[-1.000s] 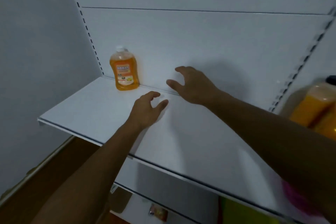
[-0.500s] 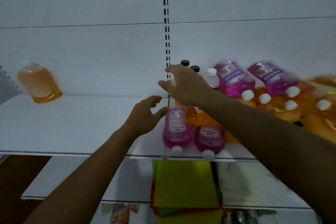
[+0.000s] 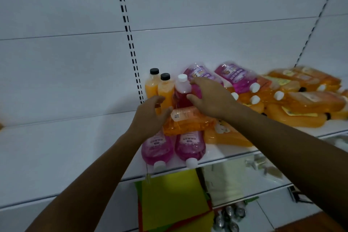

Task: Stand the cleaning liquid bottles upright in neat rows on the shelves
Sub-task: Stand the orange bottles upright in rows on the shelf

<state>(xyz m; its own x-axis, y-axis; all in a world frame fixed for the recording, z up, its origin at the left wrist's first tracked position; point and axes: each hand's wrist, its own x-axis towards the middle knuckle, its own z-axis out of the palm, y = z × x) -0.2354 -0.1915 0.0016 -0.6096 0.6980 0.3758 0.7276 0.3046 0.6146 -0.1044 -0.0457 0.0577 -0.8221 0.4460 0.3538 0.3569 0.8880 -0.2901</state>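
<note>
A heap of orange bottles [image 3: 305, 103] and pink bottles [image 3: 235, 75] lies on its side on the white shelf [image 3: 66, 156]. Three bottles stand upright at the back: two orange with black caps [image 3: 153, 84] and a red one with a white cap [image 3: 181, 90]. An orange bottle [image 3: 188, 120] lies across two pink bottles [image 3: 190, 147] whose caps point to the front edge. My left hand [image 3: 148, 117] reaches to the left end of that orange bottle, fingers loosely curved. My right hand [image 3: 212, 98] is spread over a tilted pink bottle [image 3: 197, 72] beside the red one.
The left stretch of the shelf is bare white board. A slotted black upright [image 3: 130, 39] runs up the back panel behind the standing bottles. Below the shelf lie yellow and green sheets [image 3: 169, 198] and several metal cans [image 3: 229, 214].
The view swung right from the lone orange bottle at the left end to the heap. Both hands moved forward and now reach the bottles at the heap's left side.
</note>
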